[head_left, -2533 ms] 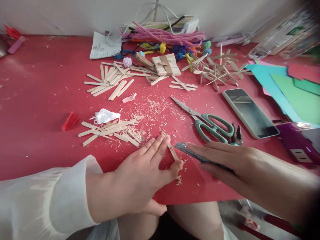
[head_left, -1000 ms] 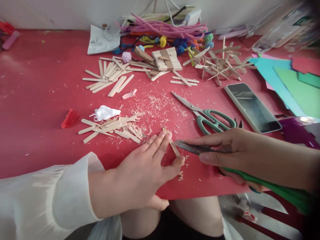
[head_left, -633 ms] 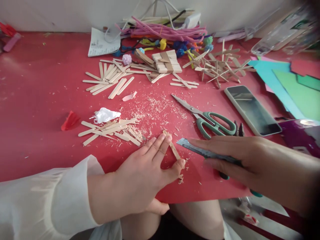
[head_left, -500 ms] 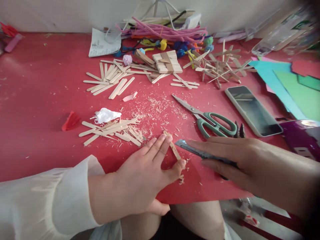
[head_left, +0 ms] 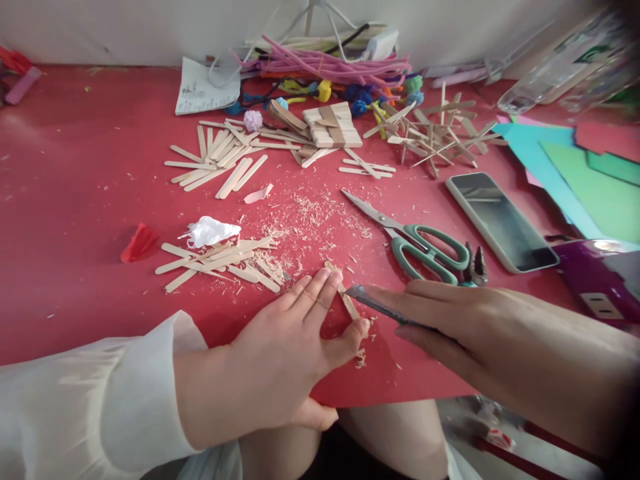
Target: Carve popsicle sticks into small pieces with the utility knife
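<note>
A: What's different now?

B: The right hand (head_left: pixel 465 321) has its slim grey metal utility knife (head_left: pixel 374 303) slightly lower and closer to the narrow, pale wooden craft stick (head_left: pixel 349 305) than a moment ago. The blade tip is at the stick's 3 o'clock edge; I can't tell whether they touch.

A: And the stick?

B: Unshifted, flat on the red worktop (head_left: pixel 90 220), pointing from 11 to 5 o'clock, 12 being the far side. The left hand (head_left: pixel 283 350) reaches it from 8 o'clock, fingers spread wide, a fingertip near the far end, thumb at the near end.

A: The right grip?

B: Narrow, holding the knife, forefinger stretched along it.

A: Meaning for the work?

B: My reading: blade placed for shaving, stick steadied. Fine pale wood shavings (head_left: pixel 315 210) lie mostly towards 11 and 12 o'clock; the green-handled steel scissors (head_left: pixel 386 221) lie at 2.
</note>
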`<state>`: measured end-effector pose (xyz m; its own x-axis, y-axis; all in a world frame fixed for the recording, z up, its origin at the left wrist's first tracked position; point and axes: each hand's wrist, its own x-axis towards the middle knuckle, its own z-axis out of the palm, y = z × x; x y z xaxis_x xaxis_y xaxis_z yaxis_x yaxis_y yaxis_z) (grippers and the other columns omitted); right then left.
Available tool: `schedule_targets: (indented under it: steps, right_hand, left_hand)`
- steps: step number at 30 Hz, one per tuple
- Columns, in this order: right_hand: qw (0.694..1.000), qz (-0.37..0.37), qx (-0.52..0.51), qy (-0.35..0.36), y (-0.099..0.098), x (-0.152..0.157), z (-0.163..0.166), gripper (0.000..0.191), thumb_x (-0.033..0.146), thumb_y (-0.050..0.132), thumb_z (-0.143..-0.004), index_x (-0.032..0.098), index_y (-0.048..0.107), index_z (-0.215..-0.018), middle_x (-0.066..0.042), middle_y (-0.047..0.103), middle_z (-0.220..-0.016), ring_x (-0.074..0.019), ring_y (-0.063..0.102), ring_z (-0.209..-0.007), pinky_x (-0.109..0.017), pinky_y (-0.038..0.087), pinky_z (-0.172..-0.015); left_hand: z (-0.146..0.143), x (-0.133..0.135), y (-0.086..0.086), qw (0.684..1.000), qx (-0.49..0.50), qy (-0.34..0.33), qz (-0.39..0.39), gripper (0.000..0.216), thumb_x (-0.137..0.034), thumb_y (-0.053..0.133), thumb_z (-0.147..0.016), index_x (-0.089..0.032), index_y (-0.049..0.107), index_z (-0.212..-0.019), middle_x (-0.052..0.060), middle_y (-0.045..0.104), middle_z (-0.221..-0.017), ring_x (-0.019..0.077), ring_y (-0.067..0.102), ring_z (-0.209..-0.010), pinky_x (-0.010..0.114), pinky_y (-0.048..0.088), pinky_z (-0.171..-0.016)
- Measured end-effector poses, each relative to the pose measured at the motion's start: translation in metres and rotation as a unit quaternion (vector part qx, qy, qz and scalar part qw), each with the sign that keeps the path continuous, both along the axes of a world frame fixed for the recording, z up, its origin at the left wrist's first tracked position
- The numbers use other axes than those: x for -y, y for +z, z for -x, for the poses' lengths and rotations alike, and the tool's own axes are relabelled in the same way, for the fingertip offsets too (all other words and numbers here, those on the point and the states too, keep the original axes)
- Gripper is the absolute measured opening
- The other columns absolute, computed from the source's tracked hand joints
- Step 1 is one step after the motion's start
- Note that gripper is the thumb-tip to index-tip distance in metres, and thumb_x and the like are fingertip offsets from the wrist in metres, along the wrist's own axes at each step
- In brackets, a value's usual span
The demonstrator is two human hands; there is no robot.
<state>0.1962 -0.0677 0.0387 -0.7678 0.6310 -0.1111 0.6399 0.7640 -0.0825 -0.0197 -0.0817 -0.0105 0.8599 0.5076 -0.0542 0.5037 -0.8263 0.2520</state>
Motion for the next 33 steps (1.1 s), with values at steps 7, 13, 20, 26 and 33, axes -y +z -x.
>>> schedule_targets:
  steps: [7,13,20,26,33]
  right_hand:
    - [0.995,-0.023,0.065,0.075,0.002,0.001,0.004,0.036,0.010,0.051,-0.067,0.021,0.067,-0.098,-0.006,0.070,-0.090,-0.0191,0.063,-0.065,-0.028,0.050,-0.048]
    - [0.991,-0.051,0.107,0.064,0.002,0.004,0.011,0.045,0.011,0.052,-0.065,0.018,0.064,-0.108,-0.010,0.069,-0.098,-0.0214,0.065,-0.073,-0.026,0.049,-0.045]
    - [0.991,0.114,0.004,-0.075,0.002,-0.005,0.012,0.042,0.006,0.046,-0.071,0.015,0.064,-0.108,-0.007,0.070,-0.084,-0.0163,0.065,-0.067,-0.024,0.052,-0.056]
    - [0.850,0.405,-0.118,-0.316,-0.006,-0.009,0.000,0.046,0.044,0.048,-0.082,0.022,0.058,-0.121,0.003,0.060,-0.059,-0.0102,0.048,-0.047,-0.022,0.041,-0.043]
    - [0.762,0.490,-0.200,-0.373,-0.011,-0.006,-0.005,0.055,0.052,0.055,-0.076,0.024,0.056,-0.124,0.004,0.061,-0.066,-0.0063,0.042,-0.048,-0.019,0.035,-0.043]
  left_hand:
    - [-0.001,0.000,0.000,1.000,0.007,-0.007,0.005,0.099,-0.057,0.070,-0.060,-0.014,0.024,-0.136,0.029,0.016,-0.145,0.0411,0.005,-0.134,0.051,0.018,-0.107]
    - [-0.004,0.000,-0.002,1.000,-0.003,-0.008,0.005,0.097,-0.058,0.070,-0.059,-0.014,0.026,-0.133,0.032,0.019,-0.143,0.0427,0.006,-0.133,0.052,0.018,-0.106]
    - [-0.005,0.001,-0.001,1.000,-0.007,0.000,-0.003,0.099,-0.058,0.072,-0.056,-0.016,0.026,-0.134,0.028,0.021,-0.144,0.0418,0.005,-0.134,0.051,0.019,-0.106]
    - [-0.005,0.000,0.002,1.000,-0.008,0.005,0.001,0.091,-0.056,0.071,-0.058,-0.016,0.035,-0.131,0.030,0.021,-0.143,0.0415,0.011,-0.133,0.049,0.023,-0.105]
    - [-0.002,-0.001,0.002,1.000,0.003,0.008,-0.005,0.093,-0.057,0.072,-0.056,-0.016,0.037,-0.131,0.031,0.019,-0.143,0.0418,0.011,-0.133,0.050,0.024,-0.105]
